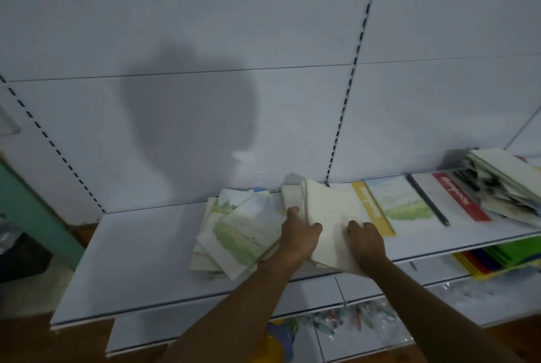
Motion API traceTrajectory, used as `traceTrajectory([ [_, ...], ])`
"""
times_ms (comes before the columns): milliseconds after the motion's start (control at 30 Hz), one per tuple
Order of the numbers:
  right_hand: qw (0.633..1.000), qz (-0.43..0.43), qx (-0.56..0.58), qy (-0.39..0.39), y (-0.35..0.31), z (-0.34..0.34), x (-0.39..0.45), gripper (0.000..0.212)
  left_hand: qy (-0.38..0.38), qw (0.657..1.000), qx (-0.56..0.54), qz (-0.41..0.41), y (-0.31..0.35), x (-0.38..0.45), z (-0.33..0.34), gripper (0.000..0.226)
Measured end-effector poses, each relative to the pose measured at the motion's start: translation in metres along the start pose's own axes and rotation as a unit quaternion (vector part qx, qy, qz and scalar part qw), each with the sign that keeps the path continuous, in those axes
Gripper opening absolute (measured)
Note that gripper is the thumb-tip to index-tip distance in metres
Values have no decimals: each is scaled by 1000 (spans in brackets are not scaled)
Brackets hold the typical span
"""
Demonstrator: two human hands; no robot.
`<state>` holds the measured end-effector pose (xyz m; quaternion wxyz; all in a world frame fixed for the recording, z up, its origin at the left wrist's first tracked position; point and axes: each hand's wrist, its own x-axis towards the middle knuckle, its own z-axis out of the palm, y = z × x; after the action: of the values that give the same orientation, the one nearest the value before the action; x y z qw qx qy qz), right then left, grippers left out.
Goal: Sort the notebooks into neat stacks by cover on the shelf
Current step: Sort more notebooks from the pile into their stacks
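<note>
A stack of cream-backed notebooks (pixel 330 216) lies face down in the middle of the white shelf (pixel 140 257). My left hand (pixel 298 234) grips its left edge, thumb on top. My right hand (pixel 366 238) rests on the stack near its right front corner, fingers curled over the cover. Left of it lies a messy pile of notebooks with green landscape covers (pixel 240 234), fanned out at angles. To the right lie a yellow-spined landscape notebook (pixel 401 201) and a red-spined white one (pixel 459 198).
A disordered heap of notebooks (pixel 503 184) sits at the far right of the shelf. The lower shelf holds coloured folders (pixel 503 260) and plastic-wrapped items (pixel 351 318). A slotted upright (pixel 348 93) runs up the white back panel. The shelf's left part is bare.
</note>
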<state>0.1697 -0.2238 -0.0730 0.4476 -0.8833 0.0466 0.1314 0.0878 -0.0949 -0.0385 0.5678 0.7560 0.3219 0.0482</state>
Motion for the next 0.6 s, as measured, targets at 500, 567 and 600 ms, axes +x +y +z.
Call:
traceTrajectory([
  [500,979,-66,-86,-172,-9,12,96,43,111,984,112,-88,0,65,63,62],
  [567,978,-72,-94,-174,-11,17,101,42,134,981,115,-84,-1,65,68,60],
  [600,977,-72,-98,-174,-13,18,103,42,142,980,116,-83,0,65,69,60],
])
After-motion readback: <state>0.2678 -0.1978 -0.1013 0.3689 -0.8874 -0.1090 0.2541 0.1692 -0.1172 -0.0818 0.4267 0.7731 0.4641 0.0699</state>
